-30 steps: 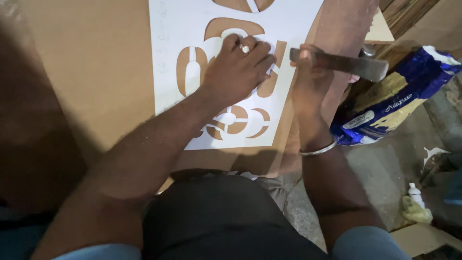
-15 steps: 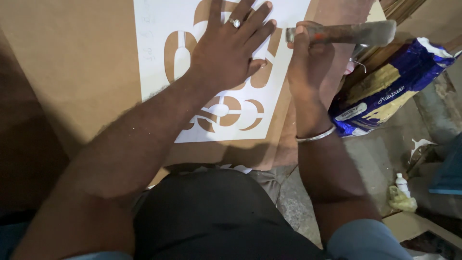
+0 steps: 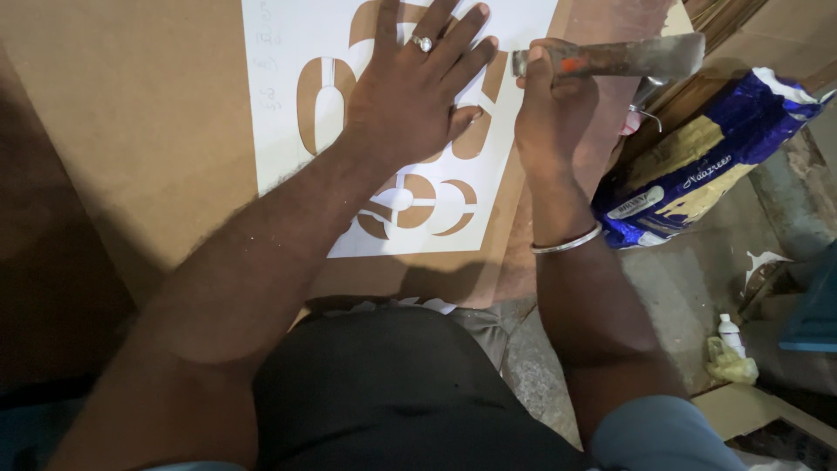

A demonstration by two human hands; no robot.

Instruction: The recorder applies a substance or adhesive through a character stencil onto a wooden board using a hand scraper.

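Dark fabric fills the near edge, both bare forearms reaching out over it. Beyond lies a smooth brown cardboard sheet (image 3: 131, 113) carrying a thin white stencil (image 3: 279, 131) with rounded cut-outs. The left hand (image 3: 414, 96) presses flat on it, fingers spread, hiding some openings. Beside it the right hand (image 3: 551, 100) is fisted round a worn, flat brush (image 3: 623, 59); its bristles cannot be made out. A crumpled blue-and-gold bag (image 3: 697, 179) lies rightward.

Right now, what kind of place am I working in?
Probably a workshop or packing area: a white cut-out stencil lies on a big brown cardboard sheet, and a blue sack sits on the rough concrete floor.
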